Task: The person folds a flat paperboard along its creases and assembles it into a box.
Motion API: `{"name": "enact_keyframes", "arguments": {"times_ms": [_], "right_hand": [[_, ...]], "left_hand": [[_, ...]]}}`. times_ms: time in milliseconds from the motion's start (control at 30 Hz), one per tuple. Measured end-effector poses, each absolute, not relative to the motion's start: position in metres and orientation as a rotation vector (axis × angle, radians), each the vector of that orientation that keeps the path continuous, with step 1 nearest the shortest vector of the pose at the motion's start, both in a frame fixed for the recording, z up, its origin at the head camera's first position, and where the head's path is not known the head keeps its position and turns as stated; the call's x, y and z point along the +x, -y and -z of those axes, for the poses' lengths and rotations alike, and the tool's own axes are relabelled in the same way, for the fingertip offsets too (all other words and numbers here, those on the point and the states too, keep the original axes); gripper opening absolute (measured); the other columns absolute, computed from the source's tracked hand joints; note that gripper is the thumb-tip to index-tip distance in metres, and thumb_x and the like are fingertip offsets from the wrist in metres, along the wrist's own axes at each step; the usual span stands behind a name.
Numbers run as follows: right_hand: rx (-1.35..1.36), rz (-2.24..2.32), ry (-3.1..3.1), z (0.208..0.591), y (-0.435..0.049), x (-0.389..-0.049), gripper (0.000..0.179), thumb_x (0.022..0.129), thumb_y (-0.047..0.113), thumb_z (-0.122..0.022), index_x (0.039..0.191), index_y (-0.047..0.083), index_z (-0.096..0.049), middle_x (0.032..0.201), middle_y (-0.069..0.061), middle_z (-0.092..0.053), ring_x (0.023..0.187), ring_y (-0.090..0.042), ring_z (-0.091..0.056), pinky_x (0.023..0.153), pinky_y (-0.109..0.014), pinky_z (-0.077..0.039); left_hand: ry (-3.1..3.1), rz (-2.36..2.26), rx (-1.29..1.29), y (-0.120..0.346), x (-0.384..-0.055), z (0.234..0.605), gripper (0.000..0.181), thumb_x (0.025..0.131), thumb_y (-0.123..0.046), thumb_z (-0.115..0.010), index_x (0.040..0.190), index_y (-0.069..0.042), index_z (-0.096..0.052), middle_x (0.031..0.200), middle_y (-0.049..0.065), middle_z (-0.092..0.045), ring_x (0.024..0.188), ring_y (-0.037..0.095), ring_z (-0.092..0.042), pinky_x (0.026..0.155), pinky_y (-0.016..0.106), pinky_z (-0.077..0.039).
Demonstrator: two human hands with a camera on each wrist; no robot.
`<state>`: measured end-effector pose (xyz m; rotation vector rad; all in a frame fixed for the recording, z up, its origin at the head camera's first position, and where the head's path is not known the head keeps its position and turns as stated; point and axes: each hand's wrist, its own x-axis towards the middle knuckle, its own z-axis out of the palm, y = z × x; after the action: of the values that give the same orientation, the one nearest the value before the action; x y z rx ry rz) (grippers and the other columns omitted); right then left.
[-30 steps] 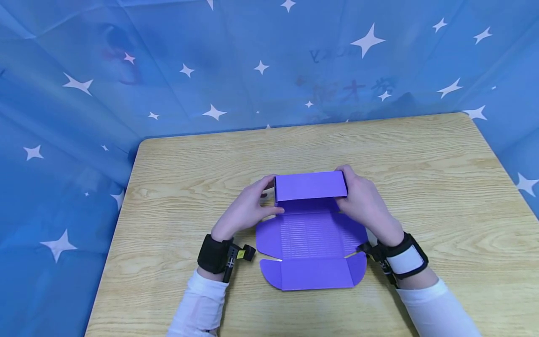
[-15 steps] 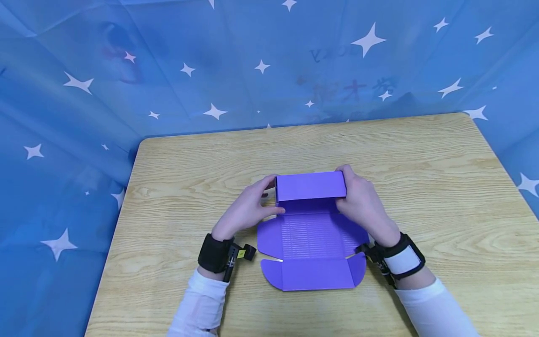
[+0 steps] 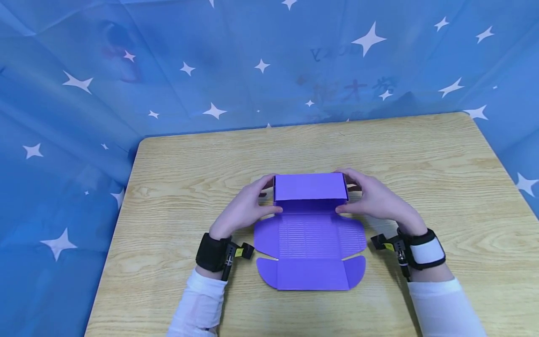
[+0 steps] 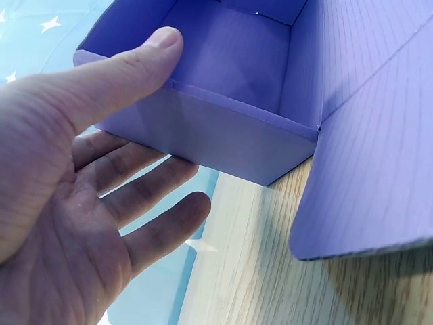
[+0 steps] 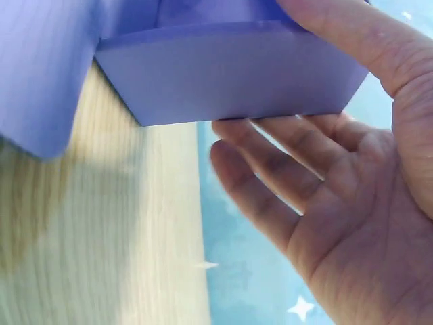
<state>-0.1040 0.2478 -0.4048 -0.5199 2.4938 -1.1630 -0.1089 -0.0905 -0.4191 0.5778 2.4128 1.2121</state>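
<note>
A purple cardboard box (image 3: pixel 310 186) held between two bare hands on a wood-grained table (image 3: pixel 189 178).
The box is straight-edged, smooth outside, and tilted on its side; its flat lid (image 3: pixel 309 238), finely ribbed with rounded flaps, spreads toward the person. The left hand (image 3: pixel 246 206) and right hand (image 3: pixel 379 199) grip opposite ends, each thumb over the rim, the other fingers spread, loosely bent, reaching to the box's underside, with a gap between thumb and fingers.

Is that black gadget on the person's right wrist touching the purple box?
Apart. In the head view, wooden table shows in a narrow gap between the black gadget and a right-side flap of the purple box.
</note>
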Motion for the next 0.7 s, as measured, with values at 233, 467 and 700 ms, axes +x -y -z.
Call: {"name": "enact_keyframes", "arguments": {"times_ms": [233,467,700], "right_hand": [[-0.609,1.152,-2.53,0.4093,-0.2485,-0.1056,0.069,0.083,0.017,-0.091,0.142,0.007,-0.055,0.133,-0.014,-0.071,0.126,-0.037,-0.068,0.105,-0.056,-0.057],[-0.568,1.135,-2.543,0.4071,-0.2458,-0.1051,0.072,0.083,0.015,-0.09,0.144,0.006,-0.053,0.136,-0.016,-0.069,0.13,-0.04,-0.065,0.107,-0.059,-0.055],[-0.527,1.08,-2.552,0.4075,-0.2458,-0.1048,0.09,0.084,0.02,-0.09,0.158,0.005,-0.041,0.149,-0.021,-0.06,0.138,-0.044,-0.058,0.111,-0.062,-0.052]], "left_hand": [[-2.399,-1.217,0.563,0.0916,-0.1098,0.4205,0.081,0.094,-0.023,-0.081,0.161,-0.012,-0.038,0.16,0.015,-0.052,0.147,0.037,-0.054,0.121,0.05,-0.049],[-2.406,-1.213,0.559,0.092,-0.1094,0.4199,0.079,0.094,-0.023,-0.081,0.161,-0.014,-0.039,0.161,0.013,-0.052,0.15,0.036,-0.051,0.122,0.05,-0.047],[-2.416,-1.215,0.529,0.0955,-0.1101,0.4186,0.081,0.094,-0.022,-0.081,0.162,-0.013,-0.038,0.161,0.014,-0.052,0.149,0.037,-0.052,0.122,0.051,-0.047]]}}
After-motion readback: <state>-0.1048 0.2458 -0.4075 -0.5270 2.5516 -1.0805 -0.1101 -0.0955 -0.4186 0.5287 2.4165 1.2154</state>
